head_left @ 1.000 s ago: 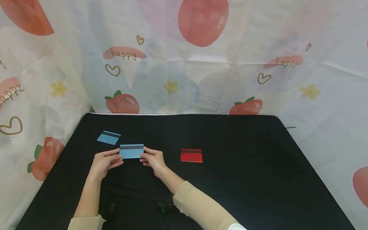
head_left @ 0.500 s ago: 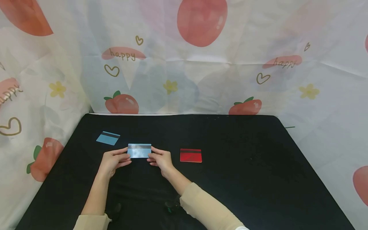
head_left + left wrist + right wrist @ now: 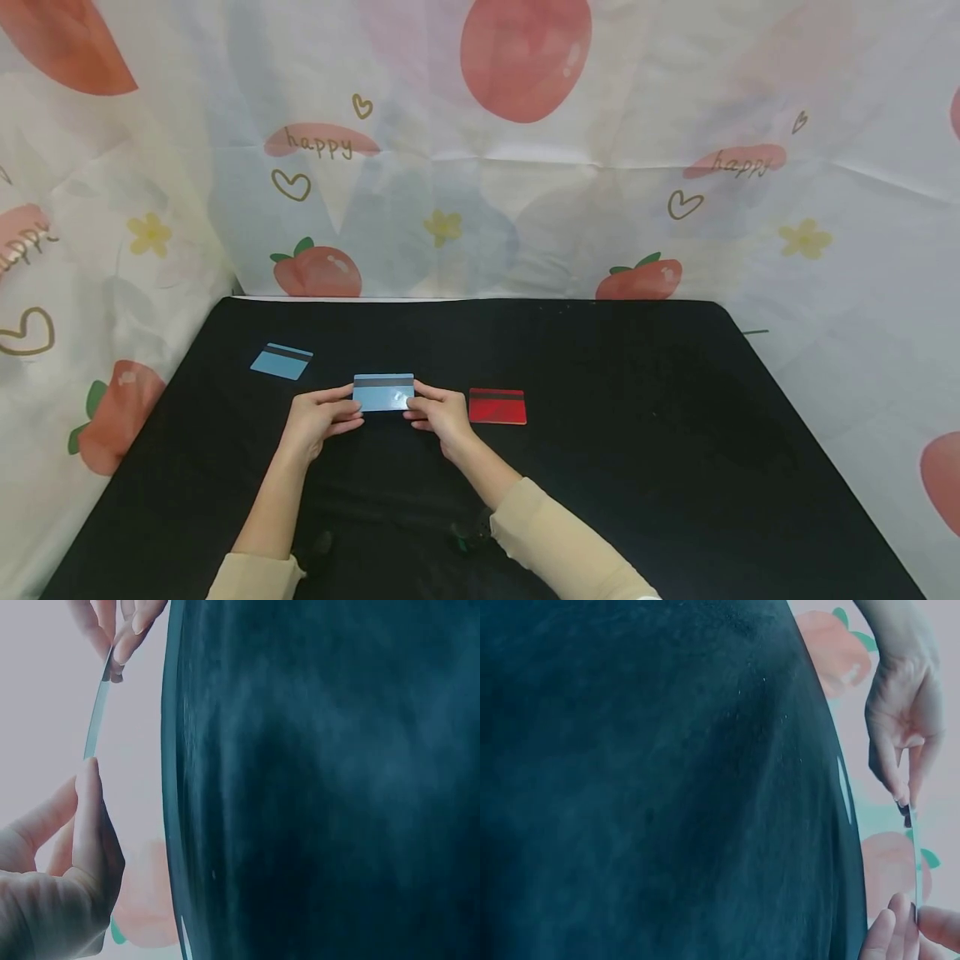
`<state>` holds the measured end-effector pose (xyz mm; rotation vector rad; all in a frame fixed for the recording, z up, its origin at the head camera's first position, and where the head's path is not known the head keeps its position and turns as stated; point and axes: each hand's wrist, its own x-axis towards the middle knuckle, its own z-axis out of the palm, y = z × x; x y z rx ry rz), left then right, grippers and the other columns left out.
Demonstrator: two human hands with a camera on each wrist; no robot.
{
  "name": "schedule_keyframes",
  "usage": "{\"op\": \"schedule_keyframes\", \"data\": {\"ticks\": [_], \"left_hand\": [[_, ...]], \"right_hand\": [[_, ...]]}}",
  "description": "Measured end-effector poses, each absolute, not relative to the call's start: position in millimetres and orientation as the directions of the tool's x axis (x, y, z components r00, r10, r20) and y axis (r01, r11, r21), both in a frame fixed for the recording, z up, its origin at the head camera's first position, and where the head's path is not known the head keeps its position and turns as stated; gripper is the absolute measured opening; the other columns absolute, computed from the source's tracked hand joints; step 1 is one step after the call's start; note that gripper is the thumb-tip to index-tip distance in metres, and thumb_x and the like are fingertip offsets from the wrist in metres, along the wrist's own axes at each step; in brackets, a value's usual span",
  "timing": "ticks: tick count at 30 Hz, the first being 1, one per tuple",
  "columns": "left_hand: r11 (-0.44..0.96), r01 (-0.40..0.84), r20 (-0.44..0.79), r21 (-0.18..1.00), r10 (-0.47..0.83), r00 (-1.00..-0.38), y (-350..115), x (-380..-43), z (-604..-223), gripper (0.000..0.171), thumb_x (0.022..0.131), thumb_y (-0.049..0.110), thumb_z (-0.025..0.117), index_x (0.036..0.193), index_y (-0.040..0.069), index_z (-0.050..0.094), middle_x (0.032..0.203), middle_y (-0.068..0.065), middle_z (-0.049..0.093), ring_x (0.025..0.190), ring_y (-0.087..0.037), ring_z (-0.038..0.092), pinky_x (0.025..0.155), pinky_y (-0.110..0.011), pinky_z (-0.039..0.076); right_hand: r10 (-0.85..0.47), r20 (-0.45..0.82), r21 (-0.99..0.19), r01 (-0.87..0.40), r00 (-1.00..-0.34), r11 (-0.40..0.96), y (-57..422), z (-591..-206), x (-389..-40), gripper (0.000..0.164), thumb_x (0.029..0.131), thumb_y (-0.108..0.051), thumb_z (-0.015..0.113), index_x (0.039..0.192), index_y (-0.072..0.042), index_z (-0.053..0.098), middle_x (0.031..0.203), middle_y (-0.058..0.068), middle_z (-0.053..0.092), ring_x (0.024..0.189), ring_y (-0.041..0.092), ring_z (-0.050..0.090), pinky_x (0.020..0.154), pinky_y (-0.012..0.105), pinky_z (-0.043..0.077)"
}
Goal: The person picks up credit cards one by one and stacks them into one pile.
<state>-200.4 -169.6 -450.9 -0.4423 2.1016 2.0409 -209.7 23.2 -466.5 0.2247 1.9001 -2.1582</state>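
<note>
Up off the tabletop, a light blue card [image 3: 383,398] with a dark stripe along its upper part is held between both hands. My left hand [image 3: 318,421] pinches its left short edge, thumb in front and fingers behind. At the right short edge, my right hand [image 3: 442,417] pinches it the same way. Seen almost edge-on, the blue card [image 3: 95,724] is a thin strip between the two hands in the left wrist view. Just right of the right hand lies a red card [image 3: 498,407] with a dark stripe. Another blue card [image 3: 282,361] lies tilted at the far left.
The cards lie on a black-covered table [image 3: 637,467] with a rounded far corner. A pale curtain [image 3: 525,208] printed with fruit, hearts and flowers hangs behind it and along the left side. Small dark objects [image 3: 468,533] show beneath the forearms.
Both hands have carried the held blue card to the right, closer to the red card. The red card and the other blue card stay in place on the table.
</note>
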Motion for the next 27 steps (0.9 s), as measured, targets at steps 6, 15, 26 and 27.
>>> {"op": "schedule_keyframes", "data": {"ticks": [6,15,26,27], "left_hand": [[0.020,-0.336,-0.333,0.942,-0.083,-0.939,-157.3,-201.2,-451.3,0.042,0.086,-0.003,0.059,0.127,-0.005,0.051,0.100,-0.019,0.064,0.080,-0.020,0.068,0.067,-0.028,0.056],[-0.003,-0.325,-0.325,0.946,-0.068,-0.943,-137.9,-203.7,-452.2,0.041,0.085,-0.005,0.059,0.125,-0.006,0.051,0.106,-0.024,0.061,0.079,-0.020,0.067,0.067,-0.029,0.056],[-0.038,-0.326,-0.327,0.945,-0.065,-0.943,-110.4,-207.1,-454.4,0.041,0.084,-0.006,0.059,0.125,-0.004,0.053,0.107,-0.026,0.059,0.082,-0.024,0.067,0.067,-0.029,0.056],[-0.040,-0.328,-0.330,0.944,-0.067,-0.942,-107.8,-207.5,-454.8,0.041,0.084,-0.006,0.059,0.124,-0.004,0.053,0.107,-0.026,0.059,0.082,-0.025,0.067,0.067,-0.029,0.056]], "right_hand": [[-0.069,-0.282,-0.953,0.287,-0.957,-0.095,34.6,-464.5,-208.8,0.039,0.084,-0.004,0.063,0.123,-0.002,0.056,0.106,0.020,0.064,0.065,0.010,0.065,0.064,0.025,0.056],[-0.043,-0.291,-0.953,0.294,-0.956,-0.071,53.2,-461.9,-208.9,0.038,0.086,-0.006,0.061,0.124,-0.003,0.056,0.102,0.019,0.066,0.066,0.011,0.066,0.066,0.026,0.056],[-0.006,-0.295,-0.954,0.295,-0.955,-0.053,77.0,-464.5,-208.2,0.039,0.086,-0.005,0.060,0.125,-0.003,0.055,0.100,0.019,0.066,0.068,0.013,0.066,0.066,0.027,0.057],[-0.002,-0.296,-0.954,0.295,-0.955,-0.049,79.1,-464.4,-208.3,0.038,0.087,-0.005,0.060,0.125,-0.003,0.055,0.100,0.019,0.066,0.068,0.013,0.066,0.066,0.027,0.057]]}}
